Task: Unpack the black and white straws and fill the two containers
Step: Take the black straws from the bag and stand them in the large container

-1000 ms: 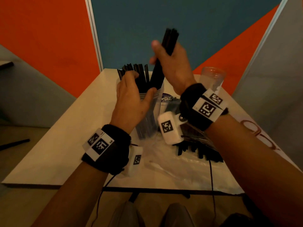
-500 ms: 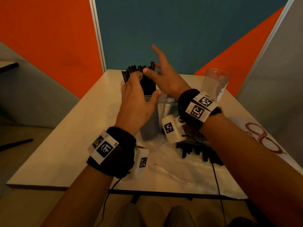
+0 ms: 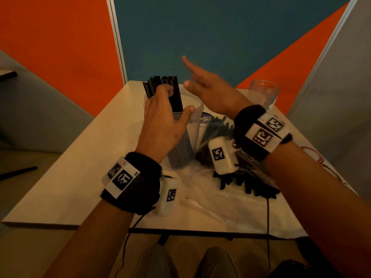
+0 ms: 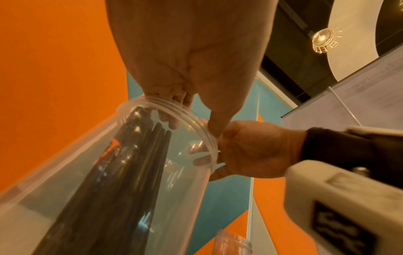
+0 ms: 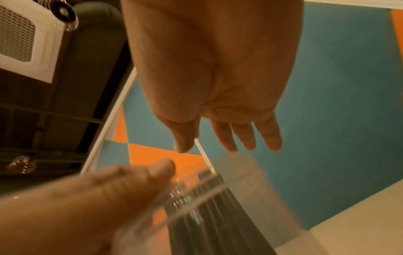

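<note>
Over table [image 3: 84, 157], left hand [image 3: 162, 125] grips container [image 4: 170, 172]; right hand [image 3: 210, 91] spread.

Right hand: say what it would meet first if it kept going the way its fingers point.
Probably nothing close: the right hand is open beside the black straws, its fingers aimed past them toward the blue wall panel. Depth is unclear.

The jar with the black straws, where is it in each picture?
Head: jar centre, behind the left hand.
Left wrist: jar fills the lower left.
Right wrist: jar, blurred, bottom centre.
Shared landmark: the black straws standing inside it.
</note>
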Demonstrator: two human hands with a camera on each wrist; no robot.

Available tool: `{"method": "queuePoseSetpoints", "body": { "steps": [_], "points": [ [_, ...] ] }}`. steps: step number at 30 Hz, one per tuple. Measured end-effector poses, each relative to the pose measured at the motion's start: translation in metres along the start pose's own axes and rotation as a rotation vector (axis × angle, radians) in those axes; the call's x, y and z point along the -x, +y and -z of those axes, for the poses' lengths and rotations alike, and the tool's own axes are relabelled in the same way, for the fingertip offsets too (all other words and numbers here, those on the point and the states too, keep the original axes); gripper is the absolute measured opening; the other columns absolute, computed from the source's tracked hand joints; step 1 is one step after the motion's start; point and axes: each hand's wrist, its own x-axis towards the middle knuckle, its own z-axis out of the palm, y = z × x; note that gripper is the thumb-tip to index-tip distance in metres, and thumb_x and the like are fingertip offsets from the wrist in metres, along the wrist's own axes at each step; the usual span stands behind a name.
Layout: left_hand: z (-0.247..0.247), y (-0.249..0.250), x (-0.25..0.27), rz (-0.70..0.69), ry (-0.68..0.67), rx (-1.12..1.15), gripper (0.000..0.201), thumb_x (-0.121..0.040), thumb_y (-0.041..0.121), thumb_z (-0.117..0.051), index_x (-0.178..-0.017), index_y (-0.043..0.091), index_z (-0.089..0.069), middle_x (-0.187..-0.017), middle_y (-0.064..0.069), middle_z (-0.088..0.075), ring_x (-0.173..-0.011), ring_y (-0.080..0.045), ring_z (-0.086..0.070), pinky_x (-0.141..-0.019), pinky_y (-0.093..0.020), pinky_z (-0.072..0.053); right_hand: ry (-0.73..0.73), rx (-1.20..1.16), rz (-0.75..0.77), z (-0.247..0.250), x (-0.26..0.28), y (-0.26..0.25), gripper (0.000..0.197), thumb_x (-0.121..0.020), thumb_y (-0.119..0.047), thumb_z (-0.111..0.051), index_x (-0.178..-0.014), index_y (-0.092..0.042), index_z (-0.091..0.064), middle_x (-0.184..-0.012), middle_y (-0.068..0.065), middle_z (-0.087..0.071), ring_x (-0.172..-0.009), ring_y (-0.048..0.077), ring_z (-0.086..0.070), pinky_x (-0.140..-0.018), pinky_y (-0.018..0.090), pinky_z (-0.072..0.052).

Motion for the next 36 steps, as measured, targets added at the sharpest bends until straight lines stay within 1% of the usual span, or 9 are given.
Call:
{"method": "queuePoseSetpoints", "body": {
  "steps": [3, 7, 11, 13, 15, 17, 22, 32, 36],
  "points": [
    [0.004, 0.004, 0.001, -0.037, 0.017, -0.065, 0.043, -0.090, 0.032, -0.060, -0.122, 0.008, -0.045, -0.123, -0.008, -0.050, -0.116, -0.021, -0.045, -0.093, -0.024, -0.034, 0.099, 0.007, -0.032, 0.015, 0.034, -0.007, 0.033, -0.097, -0.019, -0.050, -0.130, -0.019, -0.055, -0.129, -0.003, -0.058, -0.115, 0.006, -0.054, -0.098, 0.025, -0.045],
    [0.008, 0.023, 0.014, -0.306, -0.009, -0.115, 0.019, -0.088, 0.018, -0.056, -0.105, 0.009, -0.055, -0.112, -0.006, -0.052, -0.108, -0.017, -0.047, -0.089, -0.025, -0.037, -0.019, -0.043, -0.059, 0.032, 0.098, -0.014, 0.019, -0.094, -0.002, -0.049, -0.096, -0.010, -0.066, -0.088, -0.002, -0.067, -0.080, 0.008, -0.063, -0.070, 0.016, -0.052],
    [-0.009, 0.028, 0.026, -0.409, -0.534, -0.116, 0.028, -0.081, 0.026, -0.068, -0.105, 0.019, -0.055, -0.104, 0.003, -0.052, -0.100, -0.016, -0.046, -0.081, -0.032, -0.039, -0.359, 0.215, -0.157, 0.029, 0.141, -0.008, 0.018, -0.092, -0.013, -0.056, -0.097, -0.025, -0.068, -0.088, -0.014, -0.068, -0.078, 0.003, -0.064, -0.073, 0.014, -0.050],
    [-0.025, 0.023, 0.030, -0.362, -0.806, -0.296, 0.050, -0.075, 0.036, -0.074, -0.116, 0.025, -0.048, -0.113, 0.006, -0.047, -0.105, -0.014, -0.041, -0.084, -0.033, -0.038, -0.533, 0.360, -0.187, 0.018, 0.150, 0.002, 0.025, -0.092, -0.015, -0.054, -0.110, -0.027, -0.066, -0.100, -0.014, -0.065, -0.079, -0.002, -0.058, -0.071, 0.007, -0.045],
    [-0.040, 0.019, 0.032, -0.310, -0.916, -0.397, 0.054, -0.076, 0.034, -0.074, -0.120, 0.026, -0.045, -0.115, 0.007, -0.044, -0.105, -0.014, -0.040, -0.083, -0.032, -0.039, -0.598, 0.446, -0.232, 0.002, 0.152, 0.016, 0.040, -0.090, -0.008, -0.050, -0.124, -0.027, -0.059, -0.119, -0.008, -0.061, -0.094, 0.004, -0.057, -0.083, 0.014, -0.046],
    [-0.050, 0.019, 0.031, -0.266, -0.887, -0.340, 0.035, -0.082, 0.021, -0.067, -0.112, 0.023, -0.050, -0.107, 0.005, -0.049, -0.099, -0.015, -0.049, -0.078, -0.034, -0.044, -0.577, 0.489, -0.245, -0.016, 0.150, 0.030, 0.054, -0.086, -0.001, -0.046, -0.133, -0.027, -0.051, -0.132, -0.001, -0.054, -0.112, 0.017, -0.055, -0.096, 0.031, -0.046],
    [-0.052, 0.025, 0.024, -0.187, -0.742, -0.127, 0.021, -0.085, 0.004, -0.057, -0.102, 0.016, -0.057, -0.086, -0.001, -0.058, -0.073, -0.015, -0.052, -0.067, -0.037, -0.049, -0.585, 0.723, -0.168, -0.045, 0.139, 0.053, 0.057, -0.094, -0.010, -0.043, -0.147, -0.025, -0.028, -0.155, 0.006, -0.020, -0.138, 0.033, -0.026, -0.105, 0.040, -0.038],
    [-0.051, 0.025, 0.024, -0.169, -0.693, -0.050, 0.022, -0.084, 0.002, -0.057, -0.101, 0.014, -0.061, -0.087, -0.001, -0.059, -0.072, -0.013, -0.053, -0.069, -0.038, -0.051, -0.508, 0.968, -0.105, -0.062, 0.135, 0.060, 0.048, -0.099, -0.021, -0.039, -0.145, -0.025, -0.027, -0.147, 0.012, -0.024, -0.117, 0.035, -0.042, -0.072, 0.034, -0.037],
    [-0.052, 0.024, 0.024, -0.163, -0.695, -0.040, 0.023, -0.083, 0.002, -0.058, -0.102, 0.015, -0.061, -0.088, -0.001, -0.058, -0.073, -0.013, -0.053, -0.068, -0.035, -0.051, -0.492, 0.969, -0.115, -0.063, 0.134, 0.057, 0.042, -0.101, -0.022, -0.032, -0.143, -0.019, -0.033, -0.148, 0.013, -0.024, -0.119, 0.038, -0.041, -0.072, 0.034, -0.038]
  ]
}}
